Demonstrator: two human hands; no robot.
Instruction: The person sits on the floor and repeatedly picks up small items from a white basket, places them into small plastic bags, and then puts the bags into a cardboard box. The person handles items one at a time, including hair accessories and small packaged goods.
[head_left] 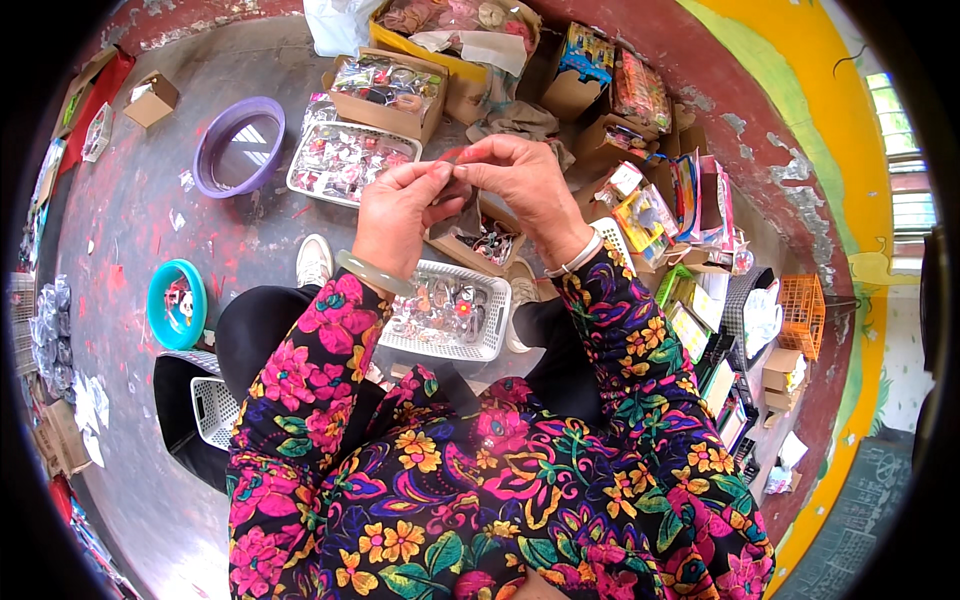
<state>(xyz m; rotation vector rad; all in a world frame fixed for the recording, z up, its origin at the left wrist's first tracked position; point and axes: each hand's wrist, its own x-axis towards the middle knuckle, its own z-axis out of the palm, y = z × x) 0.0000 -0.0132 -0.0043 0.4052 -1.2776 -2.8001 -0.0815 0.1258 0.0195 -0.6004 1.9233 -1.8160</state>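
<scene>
Reference point: the near basket (497,325), white, between the person's shoes (314,262) and holding small clear packets (435,308). Beyond it the left hand (392,222) and right hand (530,190) meet, thumbs and forefingers pinched narrow. They appear to hold a small reddish piece (452,155) — its exact kind cannot be told. Just past the near basket stands an open carton (458,249) with dark small items (488,240); farther beyond, to its left, is a second white basket (318,195) of bagged goods (350,155). Progress, as judged: finger work on the piece is under way, its release not yet done — the number of pieces finished or remaining cannot be determined.
</scene>
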